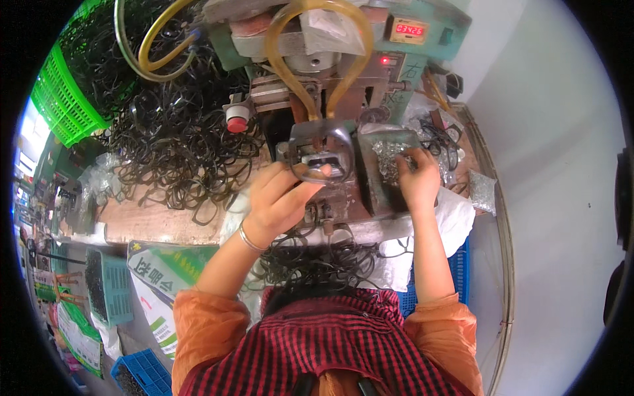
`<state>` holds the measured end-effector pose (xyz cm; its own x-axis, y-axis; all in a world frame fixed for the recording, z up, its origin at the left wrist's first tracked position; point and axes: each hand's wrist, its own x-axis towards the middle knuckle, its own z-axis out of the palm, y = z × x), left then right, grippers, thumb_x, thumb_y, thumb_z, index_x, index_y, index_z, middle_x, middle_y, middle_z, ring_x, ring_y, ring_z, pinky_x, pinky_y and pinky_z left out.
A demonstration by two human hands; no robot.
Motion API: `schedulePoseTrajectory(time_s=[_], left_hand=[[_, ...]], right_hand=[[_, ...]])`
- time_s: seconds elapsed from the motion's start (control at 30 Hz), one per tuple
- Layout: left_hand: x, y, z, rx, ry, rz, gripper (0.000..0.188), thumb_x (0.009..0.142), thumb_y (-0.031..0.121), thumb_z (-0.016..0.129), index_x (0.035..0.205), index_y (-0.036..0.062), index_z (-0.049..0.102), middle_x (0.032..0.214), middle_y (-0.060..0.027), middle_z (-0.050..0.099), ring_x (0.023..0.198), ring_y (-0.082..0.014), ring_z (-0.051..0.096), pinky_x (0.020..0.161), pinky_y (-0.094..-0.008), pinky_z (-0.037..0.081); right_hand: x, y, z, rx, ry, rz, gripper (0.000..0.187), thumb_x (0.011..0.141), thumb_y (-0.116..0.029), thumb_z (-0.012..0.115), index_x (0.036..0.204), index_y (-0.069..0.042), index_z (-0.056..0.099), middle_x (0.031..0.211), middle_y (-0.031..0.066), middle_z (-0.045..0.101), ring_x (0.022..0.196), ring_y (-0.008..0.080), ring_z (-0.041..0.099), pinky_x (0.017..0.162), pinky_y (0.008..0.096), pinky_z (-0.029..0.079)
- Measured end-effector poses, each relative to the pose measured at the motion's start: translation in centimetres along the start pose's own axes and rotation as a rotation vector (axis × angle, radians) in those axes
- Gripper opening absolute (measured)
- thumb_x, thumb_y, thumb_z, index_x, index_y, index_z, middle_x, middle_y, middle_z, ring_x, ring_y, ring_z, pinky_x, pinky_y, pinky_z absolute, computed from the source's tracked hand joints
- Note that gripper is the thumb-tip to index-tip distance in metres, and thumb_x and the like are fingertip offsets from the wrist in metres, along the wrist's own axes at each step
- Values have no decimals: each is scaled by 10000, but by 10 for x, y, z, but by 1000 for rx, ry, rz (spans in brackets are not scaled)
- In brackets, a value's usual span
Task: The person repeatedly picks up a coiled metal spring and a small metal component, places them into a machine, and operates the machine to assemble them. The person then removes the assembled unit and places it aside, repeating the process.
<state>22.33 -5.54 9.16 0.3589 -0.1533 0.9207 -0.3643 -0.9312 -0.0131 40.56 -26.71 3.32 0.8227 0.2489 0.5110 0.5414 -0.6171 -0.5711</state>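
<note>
My left hand (281, 198), a bangle at its wrist, reaches to the work point of a green bench press (314, 63). Its fingers are closed behind a clear lens-like shield (321, 135). Through the shield I see a dark piece at the fingertips that looks like part of an eyeglass frame (323, 161); most of it is hidden. My right hand (421, 179) is over a metal tray (370, 173) of small shiny metal parts (385, 158). The fingers there are curled together, and whatever is between them is too small to make out.
Black eyeglass frames (178, 142) lie heaped on the table at left, below a green basket (66, 96). More frames (317, 261) lie in my lap area. A red button (236, 123) and yellow hoses (274, 49) flank the press. A bag of small parts (482, 191) lies at right.
</note>
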Motion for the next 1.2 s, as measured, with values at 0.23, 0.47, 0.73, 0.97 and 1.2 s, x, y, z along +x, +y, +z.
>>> schedulePoseTrajectory(time_s=[0.23,0.47,0.73,0.97,1.2], left_hand=[[0,2,-14,-45,-111,-47,299,741,1,727,1027,86,708,853,-27,642,643,-205,555,552,-317,453],[-49,-4,-113,520,201,-253,138,852,87,657,979,83,711,962,-66,708,724,-186,617,640,-324,465],[-196,-202,-300,1036,-321,-1150,241,771,32,622,950,110,763,939,-164,708,930,-349,662,829,-416,522],[-246,-236,-309,685,-842,-920,223,766,24,645,923,127,765,1096,-168,616,982,-367,627,870,-415,508],[-170,-128,-343,683,-697,-821,122,874,106,681,953,82,770,747,-101,712,600,-215,635,529,-338,466]], right_hand=[[-5,11,20,-216,42,-186,94,846,-119,610,855,-56,679,864,177,665,829,386,628,729,464,507],[-21,30,4,-161,112,-203,196,916,-106,633,1077,-36,721,981,178,706,870,345,665,781,416,519],[-6,7,15,-135,45,-190,234,885,-119,680,1103,-37,705,977,194,706,852,356,670,768,428,515],[-12,11,-3,-176,29,-182,139,842,-116,707,963,-63,749,914,153,716,830,342,670,753,411,524],[-38,28,-30,-140,69,-240,150,801,-40,684,946,-45,720,957,181,700,881,342,662,807,412,523]])
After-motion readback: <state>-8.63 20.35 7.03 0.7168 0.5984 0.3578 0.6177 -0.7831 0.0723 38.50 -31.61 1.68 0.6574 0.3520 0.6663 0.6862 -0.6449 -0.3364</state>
